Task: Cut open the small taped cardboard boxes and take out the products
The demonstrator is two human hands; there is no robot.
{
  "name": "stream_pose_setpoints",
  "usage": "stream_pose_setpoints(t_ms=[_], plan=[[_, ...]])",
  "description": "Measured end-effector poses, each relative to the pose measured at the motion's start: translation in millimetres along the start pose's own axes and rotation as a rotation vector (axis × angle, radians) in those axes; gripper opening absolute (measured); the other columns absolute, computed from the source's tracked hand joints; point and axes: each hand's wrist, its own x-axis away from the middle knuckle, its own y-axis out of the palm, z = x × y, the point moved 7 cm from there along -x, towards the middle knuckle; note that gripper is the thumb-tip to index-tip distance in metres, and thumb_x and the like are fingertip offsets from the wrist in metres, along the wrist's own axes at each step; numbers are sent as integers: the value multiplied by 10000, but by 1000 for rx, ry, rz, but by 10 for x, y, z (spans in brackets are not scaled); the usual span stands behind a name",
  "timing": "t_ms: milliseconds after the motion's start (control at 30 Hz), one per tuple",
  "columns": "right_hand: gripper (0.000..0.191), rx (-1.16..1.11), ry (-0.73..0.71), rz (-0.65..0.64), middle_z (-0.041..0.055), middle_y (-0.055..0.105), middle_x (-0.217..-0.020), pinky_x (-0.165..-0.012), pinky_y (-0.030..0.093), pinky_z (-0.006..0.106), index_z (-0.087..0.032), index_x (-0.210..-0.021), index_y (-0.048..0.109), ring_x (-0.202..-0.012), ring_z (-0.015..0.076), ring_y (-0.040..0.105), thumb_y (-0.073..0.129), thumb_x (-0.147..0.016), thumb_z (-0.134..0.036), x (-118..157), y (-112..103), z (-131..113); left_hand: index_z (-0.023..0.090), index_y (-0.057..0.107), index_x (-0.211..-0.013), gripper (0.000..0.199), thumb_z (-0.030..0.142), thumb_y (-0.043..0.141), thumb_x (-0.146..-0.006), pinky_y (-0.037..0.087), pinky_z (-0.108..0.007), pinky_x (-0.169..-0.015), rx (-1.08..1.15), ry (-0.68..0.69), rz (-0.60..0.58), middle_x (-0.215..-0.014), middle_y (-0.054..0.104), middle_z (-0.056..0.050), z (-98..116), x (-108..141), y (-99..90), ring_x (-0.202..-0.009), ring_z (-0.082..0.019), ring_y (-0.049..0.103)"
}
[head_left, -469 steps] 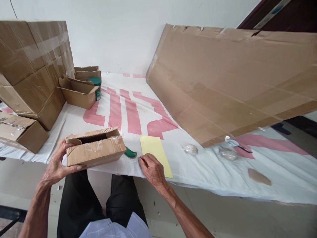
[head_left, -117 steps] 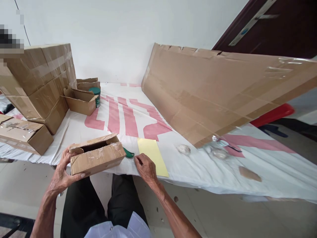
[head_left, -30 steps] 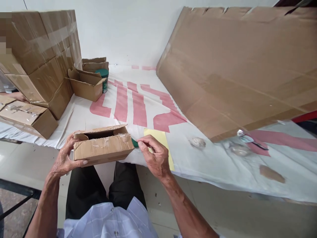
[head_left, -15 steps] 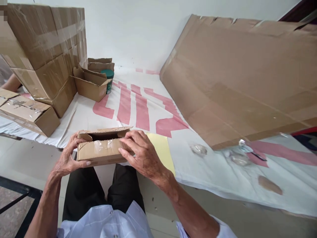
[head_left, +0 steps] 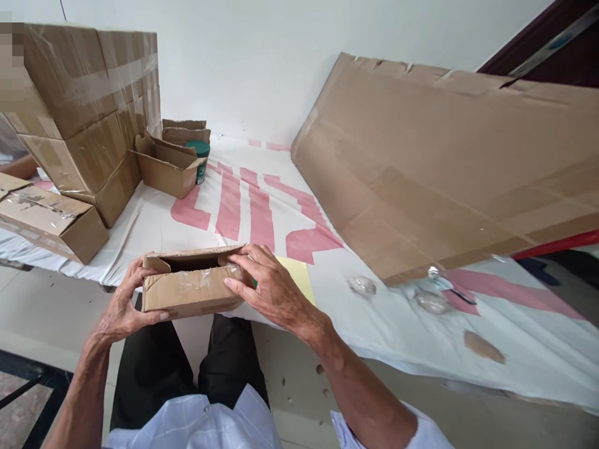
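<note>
A small brown cardboard box (head_left: 191, 292) is held at the table's front edge above my knees, its top partly open and clear tape on its near side. Round its left end my left hand (head_left: 122, 305) is closed, thumb along the lower edge. My right hand (head_left: 266, 287) grips the right end, fingers at the top opening and thumb on the near face. The inside of the box is dark. A yellow sheet (head_left: 299, 277) lies on the table just beyond my right hand, partly hidden by it.
Taped boxes (head_left: 88, 112) are stacked at left, with a long box (head_left: 51, 218) before them. An open box (head_left: 166, 165) and a green-lidded tub (head_left: 200, 163) stand behind. A large cardboard sheet (head_left: 444, 168) leans right; plastic-wrapped items (head_left: 362, 285) lie below it.
The view has shifted slightly, so the surroundings appear moved. The box has tipped a little and its top flap has shifted slightly; both hands still hold it.
</note>
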Motion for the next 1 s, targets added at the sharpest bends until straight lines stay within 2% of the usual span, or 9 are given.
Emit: stream_pose_setpoints(t_ms=[100,200,367,567,700,833,1000], plan=[[218,-69,22,3,114,729,-1108,-969,628,497,-198,-1192,758,-1081,291,699,689,-987,-179,23,-20,54,302,693,-1346,653,595,907,-803,402,-597,-1290,-1,-6,2,-1639,492,-147,-9,3,0,-1588,-403,417],[201,-113,31,59,103,748,-1090,-960,637,473,-217,-1166,774,-1065,279,721,681,-994,-171,38,-35,77,306,693,-1352,662,588,913,-795,385,-618,-1297,4,-11,6,-1641,491,-146,-22,5,-2,-1600,-412,400],[174,-177,20,121,94,768,-1062,-913,647,404,-216,-1116,788,-1015,256,752,668,-1004,-160,32,-24,95,290,702,-1355,680,567,930,-778,439,-577,-1270,28,-32,14,-1672,454,-151,-33,8,10,-1589,-423,411],[131,-249,20,197,67,790,-988,-833,641,370,-234,-1038,802,-929,245,771,674,-1024,-211,53,-19,123,258,698,-1360,753,633,929,-748,397,-576,-1293,56,-9,8,-1654,462,-167,20,44,54,-1583,-426,411],[174,-273,-8,206,56,798,-933,-752,637,349,-235,-1002,804,-846,226,770,637,-1047,-208,34,10,124,251,673,-1376,778,653,916,-756,390,-575,-1293,58,-16,-5,-1660,444,-175,14,68,47,-1595,-413,385],[216,-146,-70,239,66,799,-923,-788,642,364,-231,-1006,819,-859,223,761,613,-1061,-196,18,-3,70,250,688,-1355,730,631,912,-774,377,-572,-1300,52,-15,-5,-1660,445,-170,38,73,24,-1585,-414,400],[254,213,-154,282,81,769,-927,-811,593,366,-229,-973,813,-879,220,702,597,-1045,-117,35,10,-40,270,704,-1348,667,607,891,-804,434,-567,-1261,20,-32,0,-1636,485,-163,27,25,-2,-1568,-421,425]])
